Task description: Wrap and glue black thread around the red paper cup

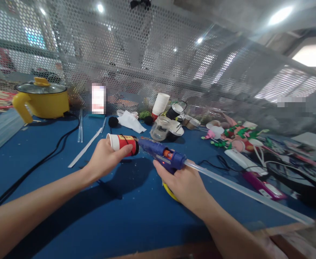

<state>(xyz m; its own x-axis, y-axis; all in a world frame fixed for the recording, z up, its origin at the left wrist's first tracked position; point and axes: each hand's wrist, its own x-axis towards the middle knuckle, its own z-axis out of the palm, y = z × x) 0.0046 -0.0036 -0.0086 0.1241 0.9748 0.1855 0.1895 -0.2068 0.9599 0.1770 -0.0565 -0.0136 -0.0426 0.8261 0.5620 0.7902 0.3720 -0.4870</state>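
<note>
Paper cup (122,139) was up off the blue table (114,219), clamped in the left hand (106,156), thumb pressed across its red side, other fingers mostly hidden. It lay sideways, long axis running pretty much left to right: white rim out left, black end facing the glue gun (156,149). Right hand (183,183) sat farther off to the right, fingers wrapped around the gun's grip, with the nozzle aimed left at that black end. Couldn't tell if the tip actually touched or hung just beside it, tbh. Clear glue stick (244,189) poked out the back, and a jar (159,129) stood beyond the gun.
</note>
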